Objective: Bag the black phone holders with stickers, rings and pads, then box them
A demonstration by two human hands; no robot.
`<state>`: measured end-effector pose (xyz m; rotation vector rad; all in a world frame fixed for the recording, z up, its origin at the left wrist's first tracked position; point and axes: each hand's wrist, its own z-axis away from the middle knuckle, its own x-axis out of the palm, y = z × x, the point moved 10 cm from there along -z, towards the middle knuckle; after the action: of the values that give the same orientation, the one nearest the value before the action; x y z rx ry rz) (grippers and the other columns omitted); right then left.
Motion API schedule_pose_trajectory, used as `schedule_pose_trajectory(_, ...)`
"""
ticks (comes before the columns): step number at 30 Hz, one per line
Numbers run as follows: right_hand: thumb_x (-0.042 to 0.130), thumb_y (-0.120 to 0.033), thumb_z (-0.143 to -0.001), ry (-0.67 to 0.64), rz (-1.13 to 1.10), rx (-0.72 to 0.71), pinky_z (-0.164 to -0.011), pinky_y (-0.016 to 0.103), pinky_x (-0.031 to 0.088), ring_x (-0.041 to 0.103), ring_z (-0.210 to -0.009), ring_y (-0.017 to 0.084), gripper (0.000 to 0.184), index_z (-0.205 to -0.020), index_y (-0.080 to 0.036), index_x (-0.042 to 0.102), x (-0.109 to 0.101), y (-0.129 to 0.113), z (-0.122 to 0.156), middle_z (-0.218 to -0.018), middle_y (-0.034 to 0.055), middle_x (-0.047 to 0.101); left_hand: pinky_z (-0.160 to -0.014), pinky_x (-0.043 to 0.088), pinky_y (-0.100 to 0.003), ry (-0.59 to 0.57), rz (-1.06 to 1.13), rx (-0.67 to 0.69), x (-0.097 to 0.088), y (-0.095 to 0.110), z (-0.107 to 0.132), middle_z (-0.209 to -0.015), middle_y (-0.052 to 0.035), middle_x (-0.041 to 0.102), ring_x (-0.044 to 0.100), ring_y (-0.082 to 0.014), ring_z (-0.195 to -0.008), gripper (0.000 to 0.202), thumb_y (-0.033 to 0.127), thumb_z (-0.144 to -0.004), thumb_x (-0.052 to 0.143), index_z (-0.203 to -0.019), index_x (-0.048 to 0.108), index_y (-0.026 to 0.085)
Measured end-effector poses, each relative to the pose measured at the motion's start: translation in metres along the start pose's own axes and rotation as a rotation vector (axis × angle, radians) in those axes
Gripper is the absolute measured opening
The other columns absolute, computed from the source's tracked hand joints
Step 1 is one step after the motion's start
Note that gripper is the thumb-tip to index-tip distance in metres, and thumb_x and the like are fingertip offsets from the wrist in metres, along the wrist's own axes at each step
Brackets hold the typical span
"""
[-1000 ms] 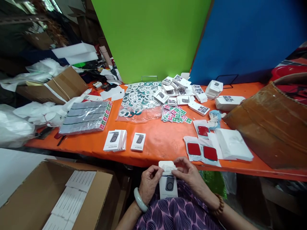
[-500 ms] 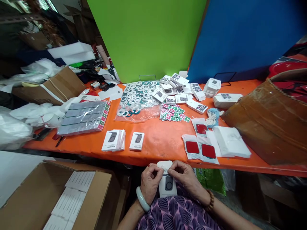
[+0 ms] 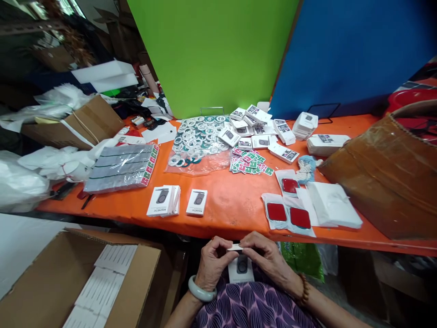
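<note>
Both hands hold one small white product box [image 3: 241, 269] with a dark round picture on its front, close to my lap below the orange table's [image 3: 232, 205] front edge. My left hand [image 3: 212, 263] pinches the box's top left, fingers curled. My right hand [image 3: 265, 256] pinches the top right and presses the white end flap down flat. On the table just beyond lie a short stack of matching boxes [image 3: 163, 200] and a single box [image 3: 197, 202].
An open cardboard carton [image 3: 82, 282] of packed white boxes stands at lower left. The table bears a bag of rings [image 3: 200, 141], green-pink cards [image 3: 249, 164], loose boxes [image 3: 256, 130], red pads in sleeves [image 3: 288, 214], white sheets [image 3: 336, 207] and a brown cardboard piece [image 3: 385, 177].
The box's end flap, standing up a second ago, has been folded down flat by both hands. The box has sunk slightly toward my lap.
</note>
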<state>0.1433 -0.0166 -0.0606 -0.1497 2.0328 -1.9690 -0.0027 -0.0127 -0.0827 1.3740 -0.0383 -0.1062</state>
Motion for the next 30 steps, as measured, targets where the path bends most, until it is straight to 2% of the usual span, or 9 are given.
schedule_pose_trajectory(3, 0.057, -0.032, -0.089, 0.013, 0.031, 0.019, -0.072, 0.030, 0.046, 0.059, -0.077, 0.017, 0.017, -0.082, -0.019, 0.067, 0.001, 0.003, 0.001, -0.081, 0.0043, 0.061, -0.076, 0.049, -0.029, 0.003, -0.026, -0.014, -0.001, -0.003, 0.003, -0.076, -0.0048, 0.066, 0.062, -0.0173, -0.076, 0.017, 0.031, -0.070, 0.072, -0.070, 0.066, 0.015)
schedule_pose_trajectory(7, 0.063, -0.035, -0.083, 0.053, 0.049, 0.076, -0.066, 0.028, 0.043, 0.055, -0.071, 0.015, 0.017, -0.080, -0.019, 0.066, 0.000, 0.008, -0.003, -0.076, 0.0020, 0.058, -0.065, 0.047, -0.025, 0.045, 0.012, -0.110, -0.003, -0.010, 0.001, -0.070, -0.0024, 0.064, 0.058, -0.0135, -0.065, 0.021, 0.033, -0.066, 0.074, -0.073, 0.065, 0.015)
schedule_pose_trajectory(12, 0.068, -0.038, -0.075, 0.039, -0.228, 0.361, -0.055, 0.023, 0.036, 0.047, -0.059, 0.011, 0.021, -0.072, -0.018, 0.062, 0.006, 0.026, -0.011, -0.065, -0.0025, 0.055, -0.056, 0.041, -0.022, 0.062, 0.024, -0.176, -0.003, -0.006, -0.008, -0.062, -0.0003, 0.063, 0.051, -0.0102, -0.056, 0.023, 0.035, -0.066, 0.073, -0.071, 0.066, 0.013)
schedule_pose_trajectory(16, 0.072, -0.035, -0.070, 0.004, -0.383, 0.466, -0.053, 0.022, 0.034, 0.044, -0.054, 0.010, 0.022, -0.066, -0.017, 0.061, 0.012, 0.032, -0.012, -0.059, -0.0039, 0.053, -0.052, 0.037, -0.021, 0.015, -0.033, -0.206, -0.001, -0.004, -0.010, -0.057, 0.0006, 0.062, 0.047, -0.0087, -0.051, 0.019, 0.031, -0.065, 0.073, -0.065, 0.066, 0.013)
schedule_pose_trajectory(19, 0.073, -0.034, -0.069, -0.012, -0.403, 0.482, -0.054, 0.022, 0.035, 0.045, -0.054, 0.009, 0.021, -0.065, -0.016, 0.062, 0.013, 0.036, -0.010, -0.059, -0.0035, 0.056, -0.058, 0.042, -0.024, -0.031, -0.045, -0.206, -0.001, -0.007, -0.008, -0.061, -0.0025, 0.066, 0.054, -0.0119, -0.057, 0.019, 0.032, -0.067, 0.072, -0.065, 0.068, 0.013)
schedule_pose_trajectory(22, 0.070, -0.040, -0.073, -0.028, -0.344, 0.438, -0.055, 0.023, 0.037, 0.049, -0.056, 0.011, 0.024, -0.067, -0.017, 0.065, 0.013, 0.040, -0.006, -0.060, -0.0026, 0.059, -0.069, 0.047, -0.028, -0.095, -0.017, -0.211, 0.000, -0.015, -0.002, -0.074, -0.0063, 0.072, 0.061, -0.0167, -0.069, 0.022, 0.035, -0.068, 0.073, -0.072, 0.072, 0.014)
schedule_pose_trajectory(24, 0.070, -0.044, -0.074, -0.041, -0.313, 0.410, -0.058, 0.025, 0.041, 0.054, -0.061, 0.013, 0.026, -0.073, -0.018, 0.069, 0.014, 0.042, -0.002, -0.066, -0.0006, 0.064, -0.068, 0.048, -0.028, -0.115, -0.017, -0.227, -0.001, -0.022, 0.002, -0.075, -0.0061, 0.072, 0.062, -0.0169, -0.069, 0.024, 0.036, -0.066, 0.075, -0.075, 0.072, 0.014)
schedule_pose_trajectory(27, 0.073, -0.040, -0.071, -0.048, -0.257, 0.380, -0.065, 0.028, 0.046, 0.061, -0.071, 0.017, 0.025, -0.083, -0.019, 0.073, 0.015, 0.045, 0.003, -0.080, 0.0031, 0.070, -0.062, 0.048, -0.026, -0.128, -0.062, -0.226, -0.002, -0.029, 0.003, -0.070, -0.0043, 0.070, 0.060, -0.0157, -0.064, 0.026, 0.039, -0.068, 0.073, -0.074, 0.069, 0.014)
schedule_pose_trajectory(30, 0.074, -0.036, -0.070, 0.014, -0.227, 0.379, -0.061, 0.027, 0.046, 0.060, -0.068, 0.017, 0.022, -0.082, -0.017, 0.072, 0.008, 0.047, 0.000, -0.077, 0.0031, 0.069, -0.064, 0.051, -0.028, -0.116, -0.138, -0.157, 0.000, -0.025, -0.003, -0.074, -0.0057, 0.070, 0.064, -0.0188, -0.068, 0.027, 0.042, -0.073, 0.067, -0.076, 0.069, 0.016)
